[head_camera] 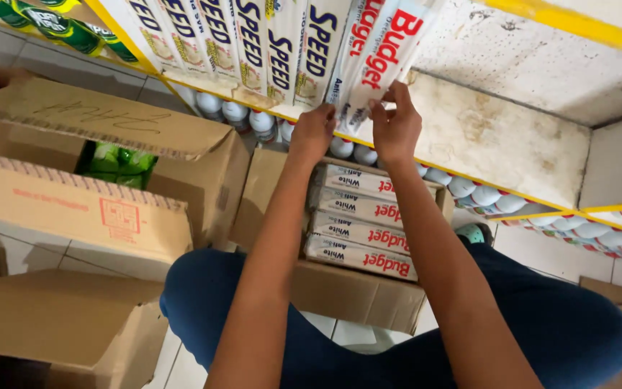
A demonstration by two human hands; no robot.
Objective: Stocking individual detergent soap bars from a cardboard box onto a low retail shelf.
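Both my hands reach up to a long white pack with red lettering [377, 54] that leans on the worn shelf board [498, 137]. My left hand [314, 132] grips its lower left end. On its lower right end my right hand [396, 124] pinches the edge. A second pack of the same kind leans right beside it. Left of them, white packs with blue lettering [253, 43] lean in a row on the shelf. Below my forearms an open cardboard box [354, 292] holds several more white and red packs [361, 223], lying flat.
A large open carton [102, 209] with green pouches [116, 164] inside stands at left, another brown carton [66, 324] lies below it. White bottle caps [484, 194] line the lower shelf under the yellow edge. My knees in blue trousers [563, 324] flank the box on the tiled floor.
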